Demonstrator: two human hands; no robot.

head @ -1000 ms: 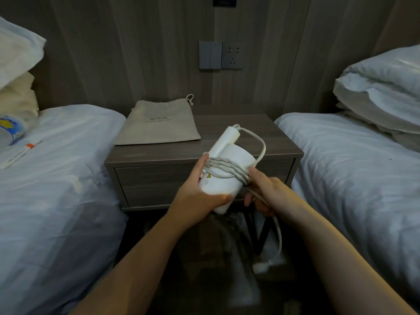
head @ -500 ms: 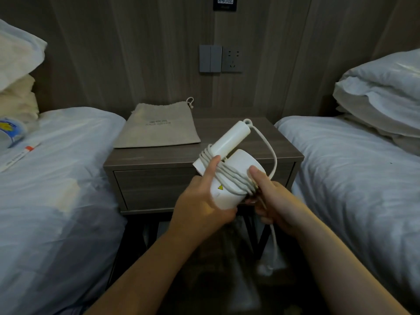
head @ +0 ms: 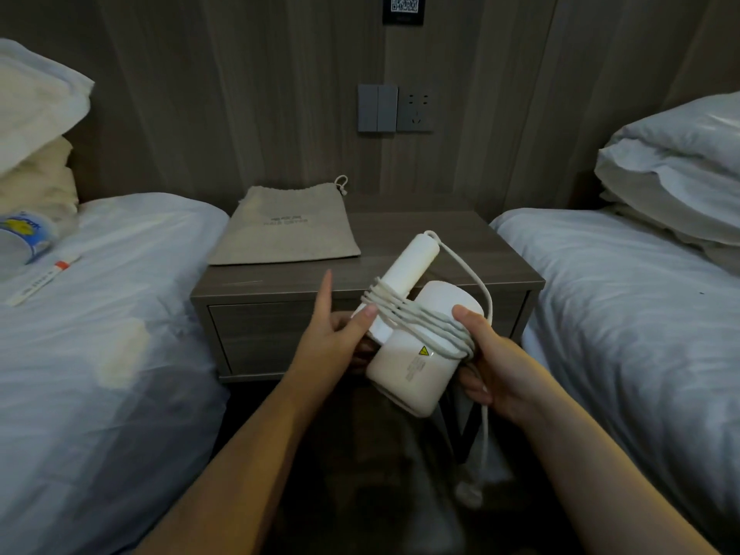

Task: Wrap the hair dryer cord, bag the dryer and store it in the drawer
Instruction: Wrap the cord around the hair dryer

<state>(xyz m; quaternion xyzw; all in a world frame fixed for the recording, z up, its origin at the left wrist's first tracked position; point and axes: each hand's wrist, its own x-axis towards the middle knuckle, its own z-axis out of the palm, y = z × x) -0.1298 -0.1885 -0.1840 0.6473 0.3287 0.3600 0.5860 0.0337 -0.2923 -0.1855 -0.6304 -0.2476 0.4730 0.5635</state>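
- Here, the dryer [head: 416, 354] sits in the middle of the frame, held in the air in front of the nightstand [head: 460, 250].
- It is white, smooth plastic, so it looks hard and a bit slippery. It is probably light enough for one hand.
- The fat round body is the best place to hold it. The thin handle points up toward the wall.
- The cord [head: 412, 314] is soft and bendy. It goes around the dryer in a few loops, where the handle meets the body.
- The rest of the cord hangs down at the lower right, with the plug [head: 468, 492] at the end. That loose bit may swing.
- The right hand [head: 494, 362] curls around the right side of the body. Its thumb presses on the loops so they do not slip.
- The left hand [head: 334, 338] is at the left side. Its thumb touches the loops, one finger sticks straight up, and the other fingers are hidden behind the dryer.
- The bag [head: 286, 230] is soft cloth and lies flat on the nightstand, above the hands. Its mouth needs to be pulled open with both hands.
- The drawer [head: 276, 334] looks shut.
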